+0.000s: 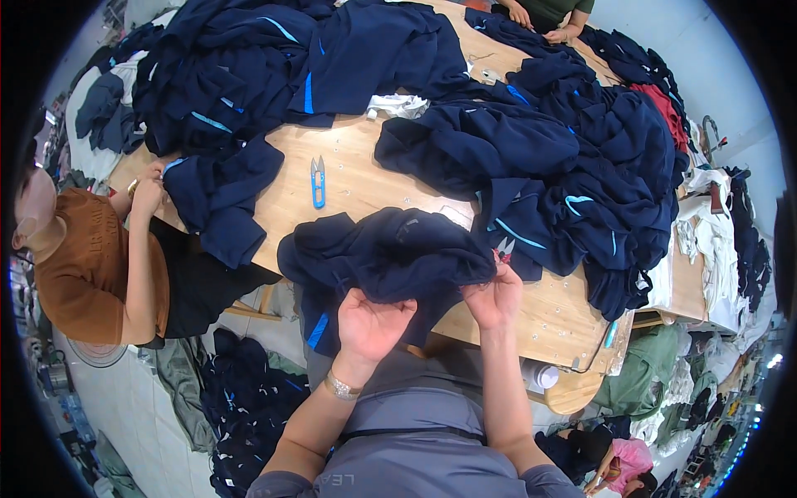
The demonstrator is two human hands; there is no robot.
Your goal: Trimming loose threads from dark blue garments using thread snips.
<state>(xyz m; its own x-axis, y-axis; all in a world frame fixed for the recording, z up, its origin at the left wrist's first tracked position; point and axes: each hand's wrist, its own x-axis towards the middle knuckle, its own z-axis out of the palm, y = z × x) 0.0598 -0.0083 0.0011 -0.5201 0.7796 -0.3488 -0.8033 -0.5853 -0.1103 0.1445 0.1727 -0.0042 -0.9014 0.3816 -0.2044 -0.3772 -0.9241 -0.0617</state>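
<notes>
A navy garment (390,249) lies bunched over the table's near edge, part of it hanging down with a bright blue stripe. My left hand (372,325) is closed on its near edge, fingers tucked under the cloth. Thread snips (505,246) with red handles and pale blades stick up from my right hand (495,295), which is closed on them and also touches the right end of the garment. Blue-handled thread snips (318,183) lie on the wood beyond the garment.
Piles of navy garments (531,149) with light blue trim cover much of the wooden table (349,158). At the left a person in a brown top (100,257) handles navy cloth; another person's hands (564,33) work at the far side. More navy clothing (249,398) lies on the floor.
</notes>
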